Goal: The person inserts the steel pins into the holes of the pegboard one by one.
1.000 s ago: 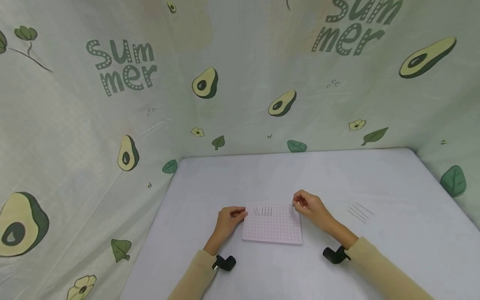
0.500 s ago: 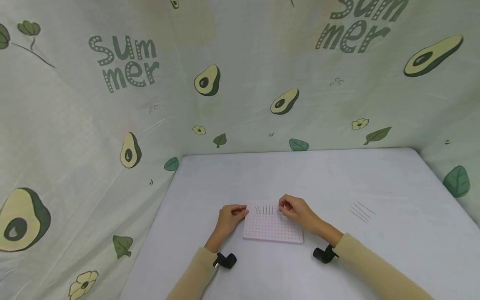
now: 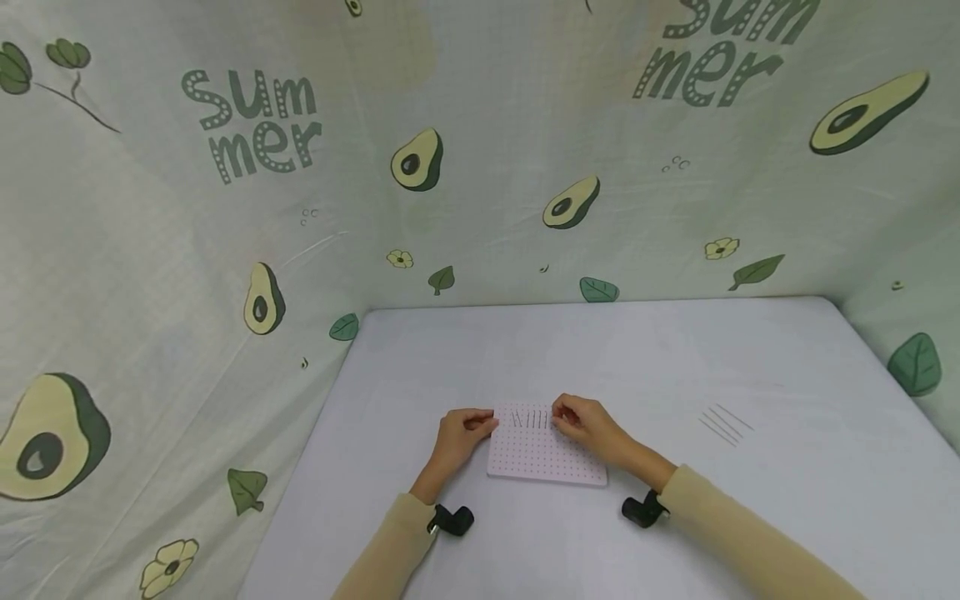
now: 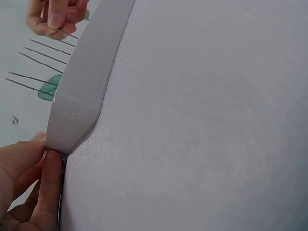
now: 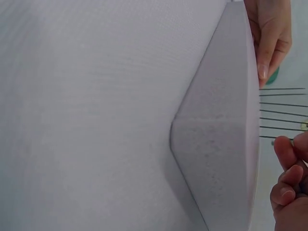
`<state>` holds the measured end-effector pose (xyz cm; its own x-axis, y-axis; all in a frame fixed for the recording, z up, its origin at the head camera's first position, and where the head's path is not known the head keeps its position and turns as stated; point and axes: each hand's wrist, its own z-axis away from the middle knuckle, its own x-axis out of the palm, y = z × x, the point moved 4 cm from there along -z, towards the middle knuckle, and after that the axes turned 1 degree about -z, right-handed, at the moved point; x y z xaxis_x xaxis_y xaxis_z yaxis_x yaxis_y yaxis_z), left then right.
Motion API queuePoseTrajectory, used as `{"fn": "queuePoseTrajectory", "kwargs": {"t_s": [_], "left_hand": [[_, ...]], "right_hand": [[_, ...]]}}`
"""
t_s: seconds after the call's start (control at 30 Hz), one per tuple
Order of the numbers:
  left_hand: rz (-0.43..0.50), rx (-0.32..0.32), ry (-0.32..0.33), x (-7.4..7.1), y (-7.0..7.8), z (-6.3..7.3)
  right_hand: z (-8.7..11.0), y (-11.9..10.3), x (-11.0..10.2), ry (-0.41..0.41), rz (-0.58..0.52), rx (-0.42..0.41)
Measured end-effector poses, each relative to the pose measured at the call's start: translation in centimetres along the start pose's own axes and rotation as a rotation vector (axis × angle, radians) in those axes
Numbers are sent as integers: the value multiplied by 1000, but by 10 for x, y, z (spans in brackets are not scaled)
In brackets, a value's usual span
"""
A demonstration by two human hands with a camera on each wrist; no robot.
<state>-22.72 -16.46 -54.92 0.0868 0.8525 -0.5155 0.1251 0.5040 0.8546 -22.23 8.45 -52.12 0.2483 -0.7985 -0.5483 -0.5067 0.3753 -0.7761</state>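
Observation:
A pale pink board [image 3: 547, 457] with a grid of small dots lies on the table. Several thin dark needles [image 4: 48, 46] stand in a row near its far edge, two of them leaning at the left end. My left hand [image 3: 455, 440] grips the board's left edge, thumb on top and a finger against the side wall. Over the board, my right hand [image 3: 591, 427] pinches another needle [image 4: 68, 34] between thumb and forefinger at the right end of the row. The fingertips cover the needle's upper part.
Several loose needles [image 3: 725, 422] lie side by side on the white table [image 3: 600, 542], right of the board. Behind the table hangs a pale cloth [image 3: 480, 100] printed with avocados and leaves. Each wrist wears a black camera [image 3: 641, 510].
My right hand has moved left, from the board's right edge to beside the row of standing needles, with the needle in its fingers. The left hand has stayed on the board's edge.

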Motion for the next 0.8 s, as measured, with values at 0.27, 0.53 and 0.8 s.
{"fn": "queuePoseTrajectory", "kwargs": {"t_s": [0.27,0.53,0.8], "left_hand": [[-11,17,5,0,2,0],[4,1,-5,1,0,0],[5,14,2,1,0,0]], "right_hand": [[1,7,2,-1,-1,-2],[5,10,-4,18,-15,4],[13,21,-22,81,13,56]]}}
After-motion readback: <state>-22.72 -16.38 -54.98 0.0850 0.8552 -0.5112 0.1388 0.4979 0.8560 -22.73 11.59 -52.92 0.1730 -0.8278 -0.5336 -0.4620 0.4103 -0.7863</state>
